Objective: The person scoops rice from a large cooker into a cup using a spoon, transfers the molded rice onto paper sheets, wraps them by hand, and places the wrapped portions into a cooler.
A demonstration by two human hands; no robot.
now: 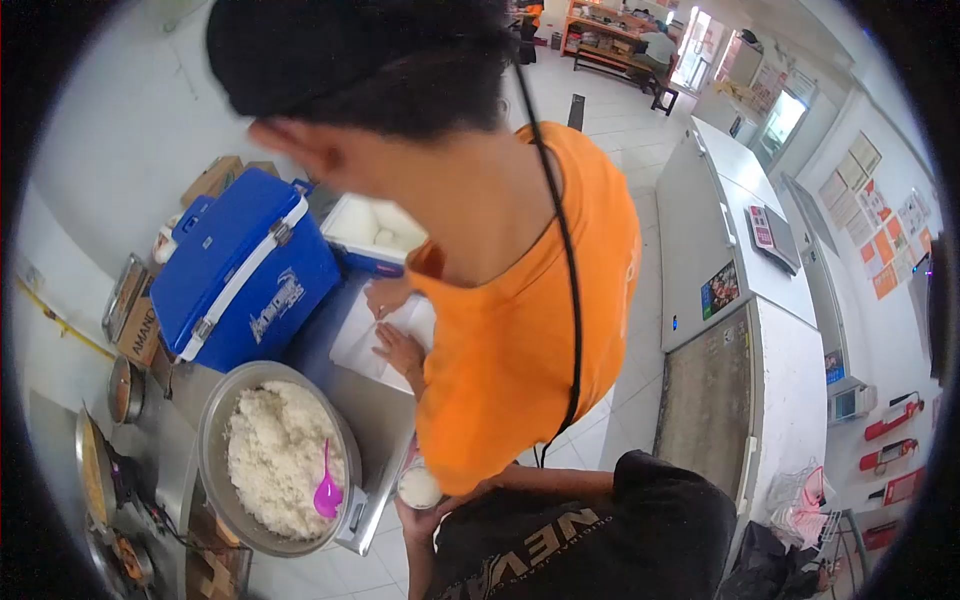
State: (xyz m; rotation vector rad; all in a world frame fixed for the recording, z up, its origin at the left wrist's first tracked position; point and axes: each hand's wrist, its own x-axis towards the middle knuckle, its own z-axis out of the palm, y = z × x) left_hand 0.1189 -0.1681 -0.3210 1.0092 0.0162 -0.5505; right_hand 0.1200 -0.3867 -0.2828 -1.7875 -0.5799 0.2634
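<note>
A small round container of white rice (419, 489) is in my left hand (416, 520), whose fingers curl around its side and underside. My right forearm reaches across from the black sleeve. At its end my right hand (478, 492) is close beside the container, with its fingers mostly hidden by a co-worker's elbow. To the left stands a large metal pot (210, 455) holding cooked rice (275, 450). A purple rice scoop (327, 492) rests on that rice near the pot's right side.
A co-worker in an orange shirt (530, 300) leans over the metal table (385, 440), both hands on white sheets (365, 345). Beyond the pot are a blue cooler (245, 270) and an opened cooler (370, 230) with white contents. Chest freezers (690, 230) stand at right, one bearing a scale (772, 238).
</note>
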